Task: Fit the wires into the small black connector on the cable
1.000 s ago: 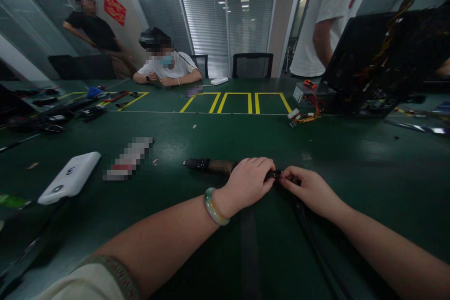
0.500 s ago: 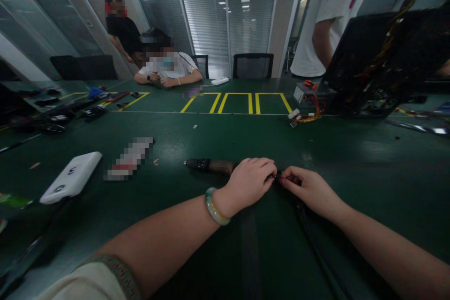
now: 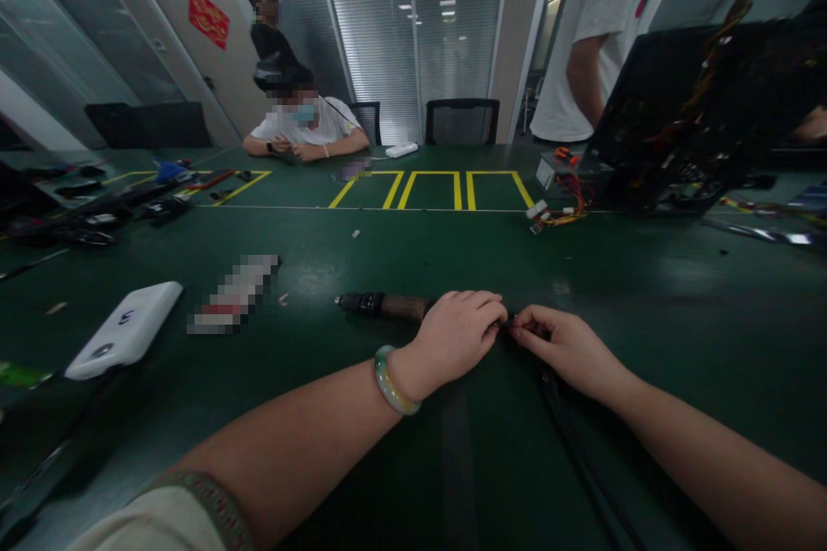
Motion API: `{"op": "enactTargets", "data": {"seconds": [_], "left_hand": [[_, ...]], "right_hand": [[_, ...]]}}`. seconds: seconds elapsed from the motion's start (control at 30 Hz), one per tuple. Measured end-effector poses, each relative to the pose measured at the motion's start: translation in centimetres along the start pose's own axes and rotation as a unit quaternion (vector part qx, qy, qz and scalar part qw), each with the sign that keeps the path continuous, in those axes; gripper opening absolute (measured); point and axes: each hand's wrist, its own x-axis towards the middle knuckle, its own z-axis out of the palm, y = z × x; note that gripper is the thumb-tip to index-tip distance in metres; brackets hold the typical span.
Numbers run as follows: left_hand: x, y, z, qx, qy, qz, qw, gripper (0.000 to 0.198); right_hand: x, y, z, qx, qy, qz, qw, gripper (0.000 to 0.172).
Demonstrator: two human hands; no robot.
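In the head view, the left hand [image 3: 452,343] is pressing the brown-handled tool [image 3: 394,306] steady on the green table [image 3: 652,293], while the right fingertips [image 3: 520,334] are pinching its black end, hands almost touching, beside a black cord [image 3: 572,448]

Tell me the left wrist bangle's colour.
Bangle: pale green and cream, best in the head view.

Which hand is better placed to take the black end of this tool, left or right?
Left, probably: the left hand lies against the tool's brown grip, next to the black chuck. The right hand is farther away, at the small black part beyond.
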Motion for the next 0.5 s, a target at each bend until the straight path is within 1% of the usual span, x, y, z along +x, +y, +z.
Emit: {"op": "enactTargets", "data": {"seconds": [0.13, 0.37, 0.5], "left_hand": [[0.00, 0.17, -0.10, -0.007, 0.006, -0.017, 1.000, 0.019], [0.02, 0.27, -0.22, 0.005, -0.001, -0.018, 1.000, 0.017], [0.09, 0.18, -0.18, 0.019, -0.011, -0.014, 1.000, 0.015]], "right_hand": [[-0.03, -0.03, -0.05, 0.001, -0.003, 0.003, 1.000, 0.015], [-0.01, 0.07, -0.07, -0.003, -0.006, 0.005, 1.000, 0.015], [0.09, 0.39, 0.15, -0.003, 0.003, -0.003, 1.000, 0.015]]}}
